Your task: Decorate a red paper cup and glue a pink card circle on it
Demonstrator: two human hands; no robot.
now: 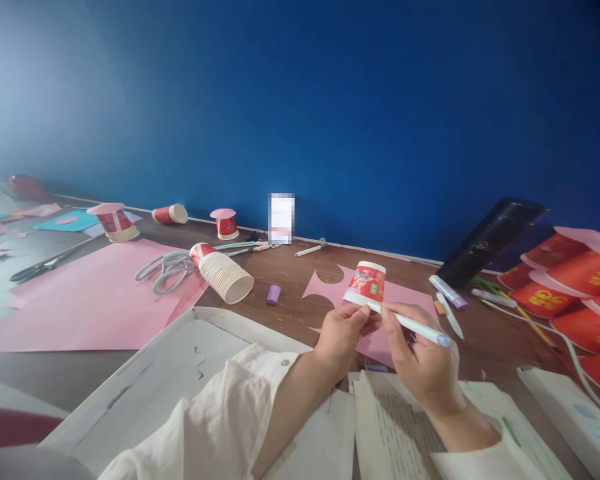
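Note:
My left hand (341,337) pinches the rim of a small red paper cup (365,283), held upside down above the table. My right hand (423,357) grips a white pen with a pale blue end (410,325); its tip rests against the cup's white rim, close to my left fingers. Under the cup lies a pink paper sheet (325,283) with round cut-outs. An open book (400,427) sits beneath my right wrist.
A stack of paper cups (223,272) lies on its side on a large pink sheet (80,293), near a grey cord. Scissors (45,265), more cups, markers (447,291), a purple cap (274,294), a black tube (487,240), red lanterns (575,287) and a white tray (180,373) surround me.

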